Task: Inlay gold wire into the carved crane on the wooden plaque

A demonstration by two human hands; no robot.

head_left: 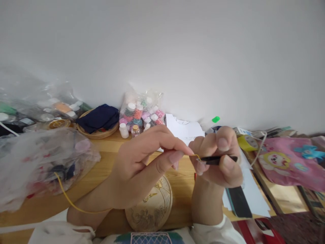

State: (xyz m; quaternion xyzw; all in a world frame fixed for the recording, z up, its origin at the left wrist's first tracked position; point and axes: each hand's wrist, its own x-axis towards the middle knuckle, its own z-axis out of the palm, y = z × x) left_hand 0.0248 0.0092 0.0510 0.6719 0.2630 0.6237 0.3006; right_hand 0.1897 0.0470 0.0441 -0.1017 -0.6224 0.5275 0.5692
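While raised, left hand (137, 169) pinching cord (197, 156) — right hand (228, 174) gripping tweezers (218, 159)

Carrying a round carved disc (152, 206) right at the near edge of the pale wooden worktop (106, 169). Trailing a yellow cord (67, 198) across the wood left of the disc. Bearing a crumpled plastic bag (38, 162) further left of the disc. Holding a bag of bead bottles (142, 113) behind the disc by the wall, and a shallow basket (98, 135) of dark blue cloth (100, 118) behind and left of it. Supporting white paper (254, 195) and a dark flat strip (238, 202) right of the disc, a pink printed cloth (291, 161) far right.
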